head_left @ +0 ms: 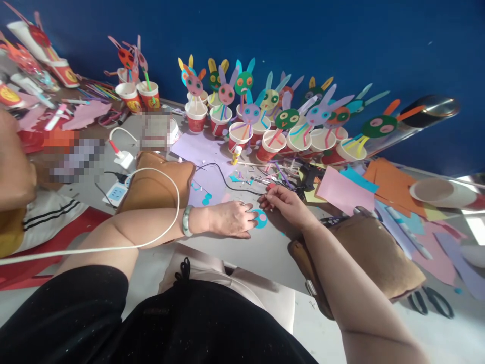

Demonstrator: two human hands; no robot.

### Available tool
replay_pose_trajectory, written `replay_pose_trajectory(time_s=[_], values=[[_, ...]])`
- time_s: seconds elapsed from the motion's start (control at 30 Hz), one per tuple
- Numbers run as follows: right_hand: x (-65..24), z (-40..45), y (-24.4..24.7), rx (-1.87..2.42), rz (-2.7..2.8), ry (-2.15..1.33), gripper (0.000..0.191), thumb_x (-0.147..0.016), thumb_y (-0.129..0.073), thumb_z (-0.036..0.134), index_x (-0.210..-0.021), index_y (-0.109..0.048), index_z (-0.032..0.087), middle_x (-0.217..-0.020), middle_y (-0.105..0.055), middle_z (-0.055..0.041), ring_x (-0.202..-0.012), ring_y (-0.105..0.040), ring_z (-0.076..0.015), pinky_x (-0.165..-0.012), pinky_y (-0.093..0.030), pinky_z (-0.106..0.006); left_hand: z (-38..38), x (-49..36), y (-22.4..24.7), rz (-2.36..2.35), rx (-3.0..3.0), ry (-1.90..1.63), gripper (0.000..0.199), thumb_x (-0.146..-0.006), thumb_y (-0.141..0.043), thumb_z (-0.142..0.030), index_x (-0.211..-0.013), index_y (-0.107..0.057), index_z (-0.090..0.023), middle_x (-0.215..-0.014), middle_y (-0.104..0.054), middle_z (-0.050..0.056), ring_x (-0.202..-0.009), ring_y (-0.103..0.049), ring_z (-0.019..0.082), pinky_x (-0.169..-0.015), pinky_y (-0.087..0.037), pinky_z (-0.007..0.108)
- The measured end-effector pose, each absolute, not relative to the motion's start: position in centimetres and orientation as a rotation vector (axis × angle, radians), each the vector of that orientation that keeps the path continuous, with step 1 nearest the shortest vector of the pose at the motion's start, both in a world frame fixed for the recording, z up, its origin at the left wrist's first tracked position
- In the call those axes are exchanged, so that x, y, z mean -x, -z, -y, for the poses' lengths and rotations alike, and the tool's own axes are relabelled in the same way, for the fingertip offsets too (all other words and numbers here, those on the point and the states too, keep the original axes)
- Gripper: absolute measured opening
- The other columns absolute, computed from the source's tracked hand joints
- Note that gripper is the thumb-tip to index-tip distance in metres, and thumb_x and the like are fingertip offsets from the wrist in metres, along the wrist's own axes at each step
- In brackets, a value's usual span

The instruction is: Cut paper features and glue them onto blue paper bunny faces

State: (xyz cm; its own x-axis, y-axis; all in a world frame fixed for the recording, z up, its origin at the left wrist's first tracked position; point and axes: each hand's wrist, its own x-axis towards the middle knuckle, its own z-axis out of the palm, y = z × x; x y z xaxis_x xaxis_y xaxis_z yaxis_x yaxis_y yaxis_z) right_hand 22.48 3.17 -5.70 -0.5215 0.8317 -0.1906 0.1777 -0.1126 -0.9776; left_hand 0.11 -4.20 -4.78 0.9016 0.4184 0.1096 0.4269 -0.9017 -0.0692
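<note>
My left hand (233, 218), with a bracelet at the wrist, lies low over the table, its fingers stretched out. Its fingertips touch the edge of a blue paper disc (260, 219) that has a pink spot on it. Just right of and beyond the disc, my right hand (285, 203) is closed, thumb and fingers pinched together. What it pinches, if anything, is too small to make out. A bit of red (270, 187) shows by its fingers, and a thin black cord (227, 183) runs up close to them. Blue paper scraps (206, 198) lie beyond my left hand.
Paper cups (240, 137) holding rabbit-eared paper figures stand along the blue wall. Brown cushions (159, 179) lie near both forearms. A white cable (178, 202) crosses my left arm. Black-handled scissors (432, 302) and coloured paper (346, 189) lie right. Another person's arm (15, 162) is left.
</note>
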Motion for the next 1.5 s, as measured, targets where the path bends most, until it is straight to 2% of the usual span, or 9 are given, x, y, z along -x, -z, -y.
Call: replay_pose_trajectory(time_s=[0.4,0.77,0.97,1.13,1.27,1.37,1.5], values=[[-22.1,-2.8,5.9,1.131,1.745,-1.578,0.047,-0.084,-0.073,0.064,-0.082,-0.055,0.020,-0.085,-0.074,-0.0065,-0.070,-0.067,-0.0155,-0.060,-0.052,-0.028,4.1,0.0,4.7,0.623,2.956,0.168,0.035,-0.101,-0.056,-0.045,-0.110,-0.069,-0.014,-0.117,-0.070,0.014,-0.103,-0.064,0.028,-0.082,-0.050,0.040],[-22.0,-2.6,5.9,1.149,1.644,-1.596,0.043,-0.083,-0.076,0.057,-0.083,-0.055,0.020,-0.092,-0.073,-0.0067,-0.075,-0.067,-0.0153,-0.065,-0.053,-0.029,4.3,-0.1,4.9,0.670,2.968,0.142,0.039,-0.101,-0.057,-0.045,-0.121,-0.064,-0.013,-0.114,-0.071,0.015,-0.106,-0.063,0.029,-0.082,-0.050,0.040],[-23.1,-1.9,3.0,1.013,1.637,-1.437,0.032,-0.089,-0.073,0.050,-0.086,-0.057,0.022,-0.089,-0.072,-0.0040,-0.064,-0.058,-0.0129,-0.060,-0.046,-0.029,4.1,0.0,4.7,0.650,2.978,0.126,0.040,-0.103,-0.053,-0.045,-0.121,-0.065,-0.011,-0.118,-0.070,0.016,-0.109,-0.062,0.030,-0.083,-0.051,0.040],[-26.1,-1.8,0.8,0.779,1.616,-1.744,0.029,-0.090,-0.072,0.048,-0.086,-0.054,0.026,-0.076,-0.064,-0.0026,-0.059,-0.054,-0.0164,-0.053,-0.040,-0.032,3.9,0.1,4.5,0.637,3.040,0.108,0.040,-0.103,-0.052,-0.045,-0.121,-0.066,-0.013,-0.122,-0.068,0.015,-0.108,-0.061,0.030,-0.080,-0.050,0.040],[-26.6,-2.9,1.0,0.825,2.097,-2.225,0.038,-0.092,-0.067,0.056,-0.083,-0.056,0.021,-0.071,-0.059,-0.0024,-0.061,-0.051,-0.0145,-0.056,-0.040,-0.030,4.0,0.0,4.6,0.691,3.040,0.157,0.035,-0.100,-0.058,-0.044,-0.116,-0.068,-0.013,-0.117,-0.069,0.015,-0.108,-0.060,0.030,-0.077,-0.049,0.041],[-25.5,-2.9,1.1,0.852,2.425,-2.314,0.042,-0.096,-0.061,0.060,-0.088,-0.056,0.019,-0.076,-0.055,-0.0012,-0.068,-0.047,-0.0131,-0.062,-0.038,-0.027,4.0,0.0,4.7,0.692,3.040,0.235,0.030,-0.099,-0.061,-0.043,-0.106,-0.070,-0.015,-0.109,-0.070,0.014,-0.104,-0.061,0.028,-0.078,-0.048,0.040],[-24.5,-2.1,1.5,0.717,2.385,-2.451,0.046,-0.095,-0.060,0.063,-0.088,-0.052,0.018,-0.075,-0.051,0.0011,-0.068,-0.044,-0.0114,-0.061,-0.037,-0.026,3.8,-0.1,4.9,0.667,3.038,0.217,0.033,-0.100,-0.059,-0.047,-0.105,-0.070,-0.016,-0.108,-0.071,0.013,-0.101,-0.061,0.027,-0.077,-0.049,0.039]])
